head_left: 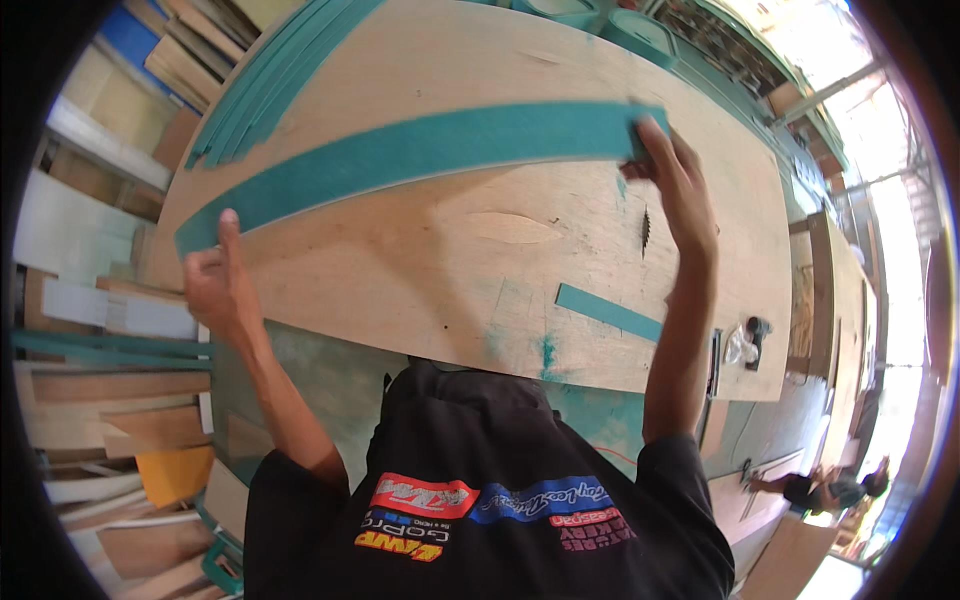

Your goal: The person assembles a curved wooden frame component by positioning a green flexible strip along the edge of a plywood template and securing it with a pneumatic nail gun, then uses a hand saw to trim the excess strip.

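A long, flat teal board [400, 148] spans the space between my hands, above a plywood work table [380, 260]. At its left end my left hand [222, 285] grips the near edge, thumb on top and fingers curled below. The other end is in my right hand [675, 175], whose fingers wrap round it; some of them are blurred. Under my right forearm lies a short teal strip [610, 312], its right end hidden by the arm. Several long teal strips [270, 85] rest in a bundle at the table's far left.
Stacked boards and offcuts [150, 420] crowd the left side. A dark power tool [759, 340] sits near the table's right corner, beside a clear plastic bag [738, 347]. Teal buckets [640, 35] stand beyond the far edge. Another person [825, 490] is at the lower right.
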